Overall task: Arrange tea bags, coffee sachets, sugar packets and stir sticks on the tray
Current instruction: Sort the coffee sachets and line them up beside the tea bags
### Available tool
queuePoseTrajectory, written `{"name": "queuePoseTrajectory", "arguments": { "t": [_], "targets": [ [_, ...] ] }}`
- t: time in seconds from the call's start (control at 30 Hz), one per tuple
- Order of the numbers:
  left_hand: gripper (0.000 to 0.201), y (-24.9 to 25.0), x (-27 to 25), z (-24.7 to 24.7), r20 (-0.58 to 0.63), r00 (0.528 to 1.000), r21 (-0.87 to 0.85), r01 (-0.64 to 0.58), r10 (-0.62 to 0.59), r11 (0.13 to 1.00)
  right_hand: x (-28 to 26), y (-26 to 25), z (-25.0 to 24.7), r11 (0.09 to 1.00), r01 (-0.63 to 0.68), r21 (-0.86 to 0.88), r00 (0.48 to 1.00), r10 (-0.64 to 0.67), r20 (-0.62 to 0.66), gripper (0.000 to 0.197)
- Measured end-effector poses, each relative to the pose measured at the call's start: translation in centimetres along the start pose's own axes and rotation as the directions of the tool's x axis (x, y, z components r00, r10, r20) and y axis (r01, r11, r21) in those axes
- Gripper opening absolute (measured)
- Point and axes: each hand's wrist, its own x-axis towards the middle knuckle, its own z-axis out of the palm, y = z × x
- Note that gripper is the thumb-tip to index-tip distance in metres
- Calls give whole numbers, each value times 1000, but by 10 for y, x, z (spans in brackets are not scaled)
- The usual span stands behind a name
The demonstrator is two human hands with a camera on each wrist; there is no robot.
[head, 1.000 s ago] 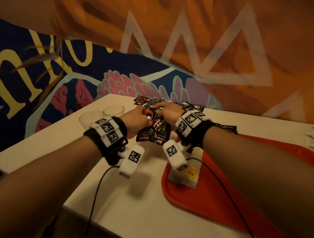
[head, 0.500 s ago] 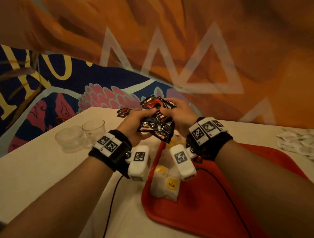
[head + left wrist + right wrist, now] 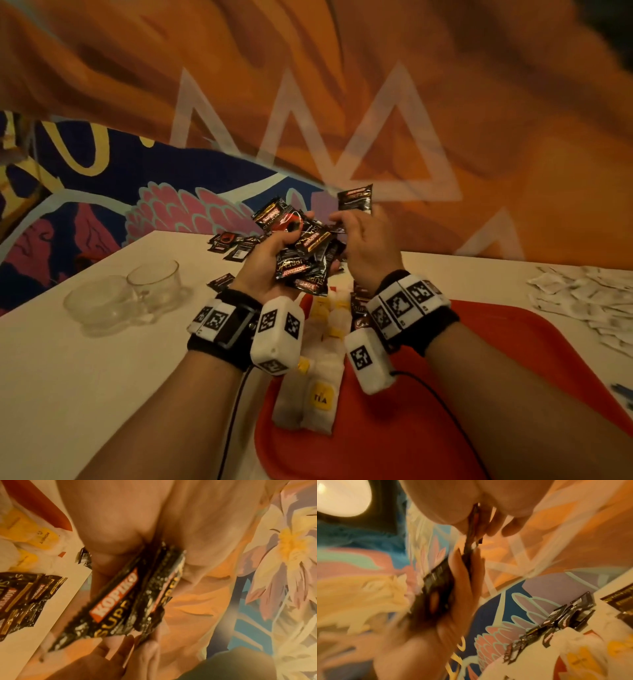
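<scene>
While a second ago both hands were down on the table scooping at the pile, they are now lifted up over the far end of the tray (image 3: 513, 346). The left hand (image 3: 270, 263) curls round a messy bunch of sachets (image 3: 305, 260). The right hand (image 3: 366, 246) pinches one sachet (image 3: 354, 197) up high, just beside the bunch. So the coffee is picked up and, I think, ready to be laid out one by one. Some more sachets lie on the table (image 3: 102, 394) behind the hands. Tea bags (image 3: 320, 397) already sit on the tray, under the wrists. Sugar packets (image 3: 589, 301) wait far off to the right, not yet on the tray. I cannot see stir sticks for sure.
</scene>
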Motion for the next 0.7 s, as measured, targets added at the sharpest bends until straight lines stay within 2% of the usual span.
{"name": "queuePoseTrajectory", "arguments": {
  "t": [0.07,0.17,0.2,0.23,0.3,0.37,0.47,0.53,0.6,0.67,0.7],
  "targets": [
    [37,-3,1,-1,-19,1000,-13,8,-9,1000,-1,5,-11,997,9,80,1000,-10,8,28],
    [42,-12,1,-1,-39,999,14,26,-25,1000,-10,5,-19,943,-53,329,983,-9,184,54],
    [44,-16,0,0,-27,999,37,26,-25,999,-14,4,-19,947,-79,312,971,2,239,58],
    [44,-19,-1,2,-5,1000,46,26,-26,999,-18,2,-18,974,-65,215,963,5,269,58],
    [39,-23,-3,3,49,999,29,19,-21,999,-24,0,-14,995,47,-87,957,-19,290,55],
    [32,-25,-5,2,80,997,12,-14,13,1000,-33,-4,-12,957,140,-255,954,-62,292,56],
    [26,-28,-6,-1,88,996,54,-20,15,998,-41,-9,-14,935,199,-293,940,-98,326,58],
    [23,-30,-8,-2,83,996,95,11,-19,995,-43,-14,-24,957,171,-232,917,-69,393,62],
    [28,-29,-9,0,73,997,155,24,-36,988,-48,-22,-37,959,197,-205,889,-87,449,84],
    [46,-32,-11,3,46,998,239,27,-39,971,-54,-32,-47,910,301,-286,848,-118,517,112],
    [51,-36,-12,6,40,998,277,28,-41,960,-56,-36,-49,869,349,-351,819,-101,565,119]
  ]
}}
